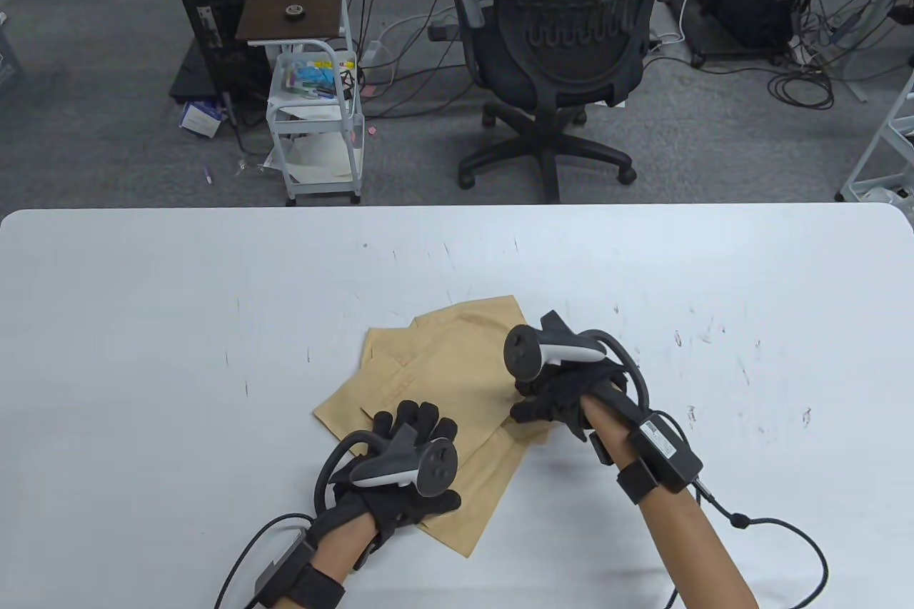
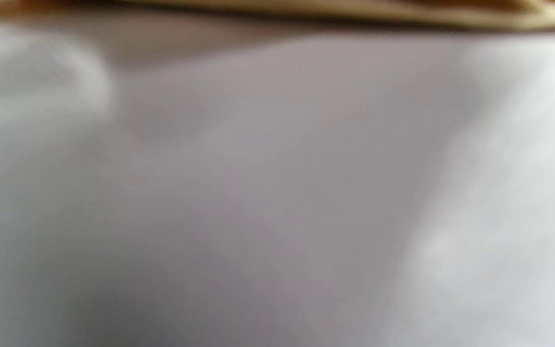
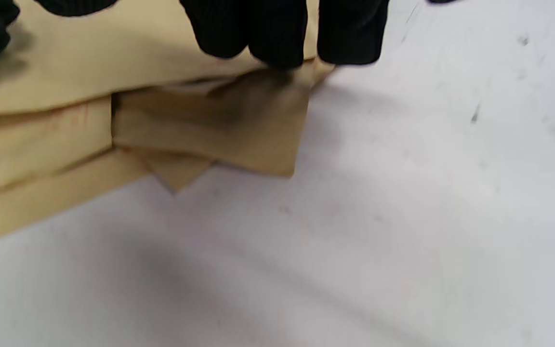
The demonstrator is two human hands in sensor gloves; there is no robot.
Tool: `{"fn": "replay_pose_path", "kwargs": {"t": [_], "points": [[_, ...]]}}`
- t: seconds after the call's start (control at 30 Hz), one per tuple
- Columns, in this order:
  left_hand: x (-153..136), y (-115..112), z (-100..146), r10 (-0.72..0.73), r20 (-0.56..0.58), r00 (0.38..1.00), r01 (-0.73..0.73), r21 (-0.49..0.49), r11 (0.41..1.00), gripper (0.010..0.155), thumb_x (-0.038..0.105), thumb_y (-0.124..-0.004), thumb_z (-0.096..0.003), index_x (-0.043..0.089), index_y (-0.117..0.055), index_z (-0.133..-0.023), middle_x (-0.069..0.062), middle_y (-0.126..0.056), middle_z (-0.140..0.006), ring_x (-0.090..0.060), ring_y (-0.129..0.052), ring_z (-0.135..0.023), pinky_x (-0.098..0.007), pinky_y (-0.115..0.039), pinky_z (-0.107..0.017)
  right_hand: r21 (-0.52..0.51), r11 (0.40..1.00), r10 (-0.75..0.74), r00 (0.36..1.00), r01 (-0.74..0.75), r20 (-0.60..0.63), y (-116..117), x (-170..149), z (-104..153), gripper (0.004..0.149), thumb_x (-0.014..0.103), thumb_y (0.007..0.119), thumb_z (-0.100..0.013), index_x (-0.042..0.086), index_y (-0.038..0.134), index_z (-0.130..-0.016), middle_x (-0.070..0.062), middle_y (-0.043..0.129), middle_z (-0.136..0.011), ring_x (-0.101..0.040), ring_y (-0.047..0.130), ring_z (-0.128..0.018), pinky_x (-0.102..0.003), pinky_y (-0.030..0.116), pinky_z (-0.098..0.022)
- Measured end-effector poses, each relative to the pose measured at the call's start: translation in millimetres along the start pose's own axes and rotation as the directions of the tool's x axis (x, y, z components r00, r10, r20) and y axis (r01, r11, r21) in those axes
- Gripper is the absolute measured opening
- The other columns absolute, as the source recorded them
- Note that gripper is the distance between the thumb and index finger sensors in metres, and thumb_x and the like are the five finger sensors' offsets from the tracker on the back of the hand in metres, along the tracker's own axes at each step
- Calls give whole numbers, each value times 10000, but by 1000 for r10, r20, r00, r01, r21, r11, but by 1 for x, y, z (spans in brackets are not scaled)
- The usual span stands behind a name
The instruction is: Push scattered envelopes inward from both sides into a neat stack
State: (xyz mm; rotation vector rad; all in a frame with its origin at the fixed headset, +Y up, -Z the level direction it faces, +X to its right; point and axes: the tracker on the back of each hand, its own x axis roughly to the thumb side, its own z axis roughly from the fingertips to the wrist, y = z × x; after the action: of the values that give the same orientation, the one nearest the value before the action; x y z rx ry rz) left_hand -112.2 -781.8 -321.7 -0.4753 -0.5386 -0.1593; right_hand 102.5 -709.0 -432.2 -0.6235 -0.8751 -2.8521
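Several tan envelopes (image 1: 443, 366) lie overlapped and fanned at different angles on the white table (image 1: 178, 323). My left hand (image 1: 408, 423) lies flat on the pile's near left part with its fingers stretched out. My right hand (image 1: 544, 403) is at the pile's right edge with its fingers curled down. In the right wrist view its gloved fingertips (image 3: 258, 33) press on the top envelope near a corner, with offset envelope layers (image 3: 162, 125) below them. The left wrist view is blurred and shows only table and a strip of envelope edge (image 2: 354, 9) at the top.
The white table's far edge (image 1: 457, 208) faces a black office chair (image 1: 564, 45) and a small white cart (image 1: 314, 116) on the floor. Glove cables (image 1: 778, 530) trail over the table at the near right.
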Motion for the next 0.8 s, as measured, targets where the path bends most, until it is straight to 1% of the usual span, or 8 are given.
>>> {"fn": "replay_pose_path", "kwargs": {"t": [0.13,0.27,0.33,0.37,0.47,0.6,0.73,0.8], "points": [[-28,9,15,79,-161,984,-112,-207,972,980,659,-525,-468,199,138,-1023,-182,189,-1067,-495,61,-1041,-692,-137,-766,-193,969,-164,985,153,-43,-21,-10,-12,751,544,593,-485,118,537,-1101,-206,591,-1166,-537,585,-999,-758,412,-688],[-63,-10,12,73,-271,960,-134,-213,968,953,616,-551,-483,194,104,-1032,-186,138,-1085,-494,27,-1043,-685,-144,-760,-177,980,-111,988,92,-103,7,-6,-53,857,548,592,-476,78,294,-1127,-270,337,-1191,-570,371,-1029,-768,322,-680],[-77,-24,8,122,-247,961,-177,-215,961,979,676,-469,-425,195,163,-998,-184,178,-1061,-490,71,-1020,-685,-107,-740,-148,987,-75,990,58,-116,25,0,-67,865,554,591,-471,54,288,-1109,-266,398,-1158,-547,430,-1013,-760,326,-672],[-80,-26,8,165,-246,955,-214,-186,959,985,690,-459,-432,195,187,-986,-177,205,-1048,-480,100,-1009,-679,-83,-732,-172,984,-58,993,39,-106,27,4,-65,881,553,601,-471,38,266,-1102,-291,353,-1149,-567,398,-997,-761,299,-662],[-81,-25,5,208,-282,937,-225,-30,974,990,673,-488,-429,185,163,-993,-190,180,-1059,-488,99,-1010,-682,-69,-726,-260,965,-28,999,19,-33,29,17,-50,854,559,605,-468,49,360,-1108,-251,559,-1122,-502,580,-985,-772,336,-659],[-77,-18,0,133,-284,950,-145,-23,989,992,690,-461,-429,172,171,-991,-183,179,-1065,-483,90,-1023,-686,-75,-731,-125,984,-124,992,125,16,27,21,-32,849,544,609,-478,57,341,-1121,-257,520,-1155,-527,537,-1008,-781,306,-670],[-83,-1,19,150,-304,941,-164,-19,986,977,644,-524,-466,175,145,-1003,-180,158,-1074,-482,68,-1030,-684,-91,-737,-290,948,-153,987,132,-48,17,3,-19,819,530,614,-485,41,418,-1112,-264,612,-1123,-532,608,-973,-767,384,-672],[-88,6,32,163,-328,930,-174,-2,985,952,598,-550,-488,184,127,-1015,-180,155,-1076,-481,70,-1030,-685,-91,-737,-265,951,-178,983,161,-42,22,1,-20,839,526,621,-485,38,371,-1120,-291,520,-1148,-565,524,-992,-783,341,-664]]}}
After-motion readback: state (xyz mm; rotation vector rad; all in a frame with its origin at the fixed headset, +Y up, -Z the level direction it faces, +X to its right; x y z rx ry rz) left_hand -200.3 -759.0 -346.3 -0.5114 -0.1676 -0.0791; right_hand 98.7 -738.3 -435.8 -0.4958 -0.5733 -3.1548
